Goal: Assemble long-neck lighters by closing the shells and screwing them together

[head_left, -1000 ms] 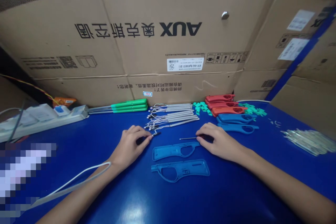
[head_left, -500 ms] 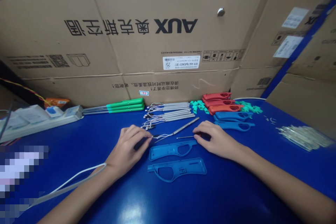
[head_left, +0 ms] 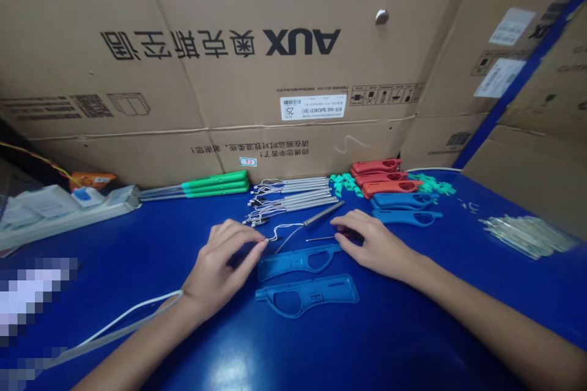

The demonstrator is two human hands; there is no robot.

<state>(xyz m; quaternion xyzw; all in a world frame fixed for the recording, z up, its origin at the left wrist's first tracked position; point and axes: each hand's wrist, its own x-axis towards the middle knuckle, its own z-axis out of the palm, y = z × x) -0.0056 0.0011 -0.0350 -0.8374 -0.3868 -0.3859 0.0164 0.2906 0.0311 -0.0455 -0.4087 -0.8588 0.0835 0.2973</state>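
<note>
Left hand (head_left: 224, 263) and right hand (head_left: 373, 244) rest mid-frame on the table (head_left: 174, 226), with two blue shells (head_left: 307, 296) lying between them. Left pinches the wire of a slanted tube (head_left: 321, 215); right is closed on a screwdriver (head_left: 321, 238). Farther up I see more tubes (head_left: 298, 195) and red shells (head_left: 380, 174).

The person's left hand (head_left: 220, 263) and right hand (head_left: 371, 244) are bare, as are both forearms to the edge of view. A thin white cord (head_left: 131, 316) curves up to the left wrist; whether it is worn cannot be told.
</note>
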